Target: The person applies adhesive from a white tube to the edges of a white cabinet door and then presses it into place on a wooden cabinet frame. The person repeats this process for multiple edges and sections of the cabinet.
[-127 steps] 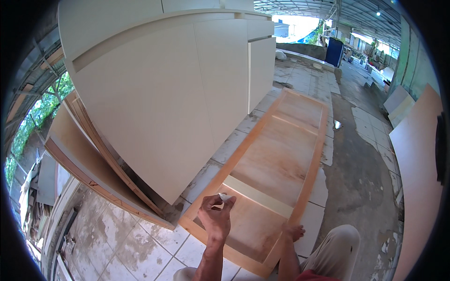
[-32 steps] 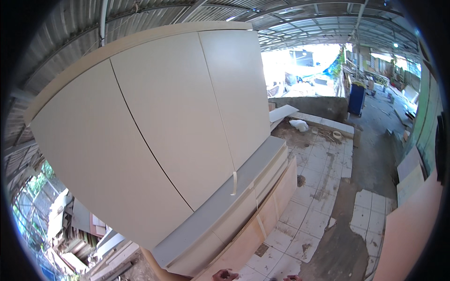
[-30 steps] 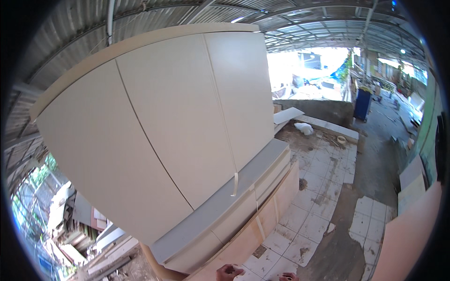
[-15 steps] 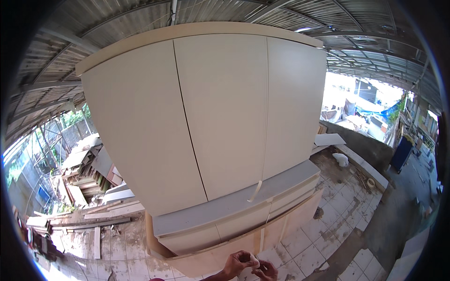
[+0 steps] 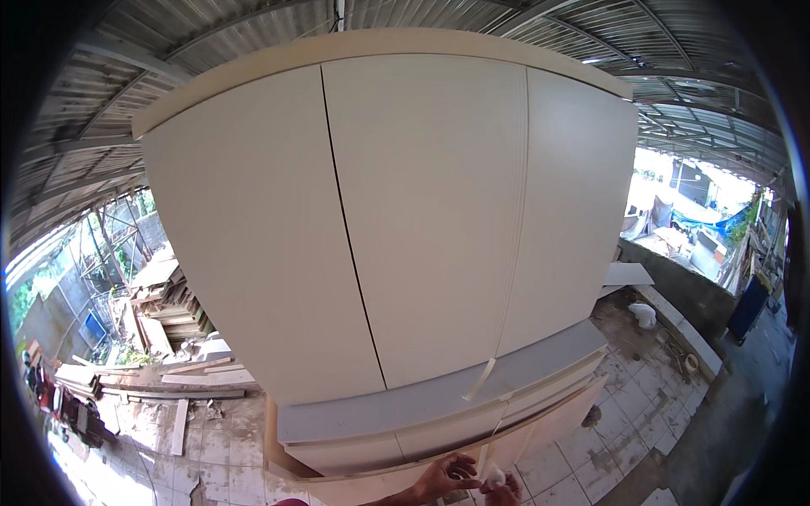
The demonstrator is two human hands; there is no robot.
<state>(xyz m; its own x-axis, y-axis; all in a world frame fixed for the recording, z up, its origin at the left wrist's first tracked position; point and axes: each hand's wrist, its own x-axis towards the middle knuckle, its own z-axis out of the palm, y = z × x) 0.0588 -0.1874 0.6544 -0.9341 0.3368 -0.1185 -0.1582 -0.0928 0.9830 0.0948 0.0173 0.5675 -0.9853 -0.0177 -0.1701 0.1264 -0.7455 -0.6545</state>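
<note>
My left hand [image 5: 447, 478] is at the bottom of the view, its fingers apart and their tips close to my right hand [image 5: 505, 491]. My right hand is closed around a small whitish thing [image 5: 494, 479], blurred, whose kind I cannot make out. Just beyond both hands stands a large cream cabinet [image 5: 422, 211] with tall flat door panels and a grey ledge [image 5: 337, 415] below them. A strip of pale tape [image 5: 479, 381] runs off the right door seam, its loose end hanging over the ledge. Lower down, drawer fronts [image 5: 447, 428] sit behind a pale board.
Stacked boards [image 5: 173, 308] and loose planks lie at the left on a dirty tiled floor [image 5: 557, 464]. A white bundle [image 5: 642, 315] and a tape roll [image 5: 692, 363] rest at the right, beside a low wall [image 5: 679, 274]. A dark blue bin-like object [image 5: 749, 305] stands farther right.
My hands, pinched together on the whitish thing before, have parted slightly; the left fingers have spread and the right keeps it. The view has shifted, and the cabinet appears larger.
</note>
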